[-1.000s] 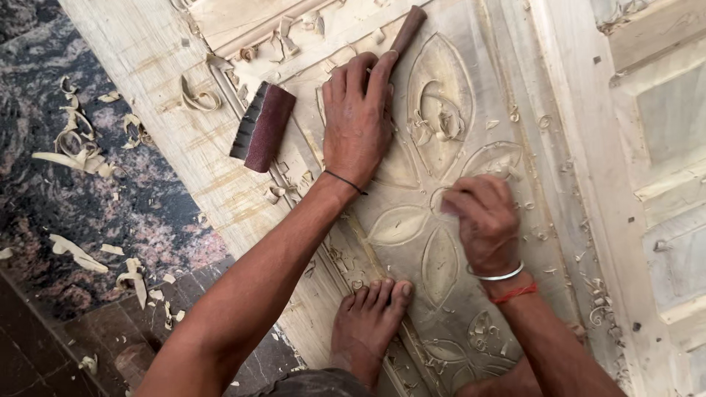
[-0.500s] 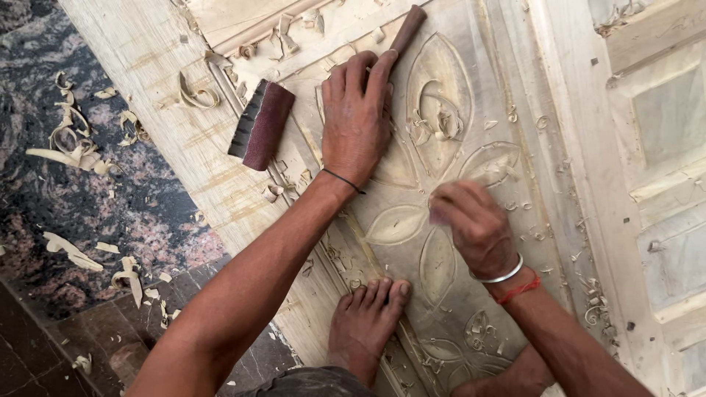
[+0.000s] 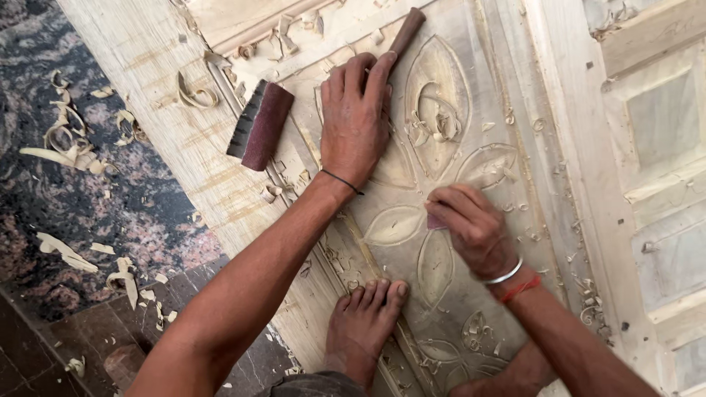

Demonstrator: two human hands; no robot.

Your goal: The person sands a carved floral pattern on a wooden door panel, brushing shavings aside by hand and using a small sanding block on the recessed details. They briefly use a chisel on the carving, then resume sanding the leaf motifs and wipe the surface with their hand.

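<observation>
The left hand [image 3: 358, 117] lies flat and open, palm down, on the carved wooden door panel [image 3: 441, 242], fingers spread and pointing up the panel; it grips nothing, and its fingertips rest beside a slim reddish-brown tool handle [image 3: 407, 31] that lies at the top of the carving. A thin dark band circles that wrist. The right hand [image 3: 471, 224] is curled closed, fingertips pinched on a small reddish piece of sandpaper [image 3: 435, 221], pressed to the wood just above a leaf-shaped petal of the carved flower; most of the piece is hidden by the fingers. A metal bangle and a red thread sit on its wrist.

Going left to right: the dark speckled stone floor [image 3: 88, 213] carries scattered pale wood shavings [image 3: 66, 140]. Next comes the plain pale edge of the panel, where a curled shaving [image 3: 193, 92] lies. Just right of it, a dark red sanding block [image 3: 259, 125] rests tilted on the frame moulding, near the left hand but apart from it. Lower down, a bare foot [image 3: 365, 323] is planted on the panel's edge, toes touching the carved border. Right of the hands, more chips dot the carving, and farther right lies another pale panelled door section [image 3: 654, 132].
</observation>
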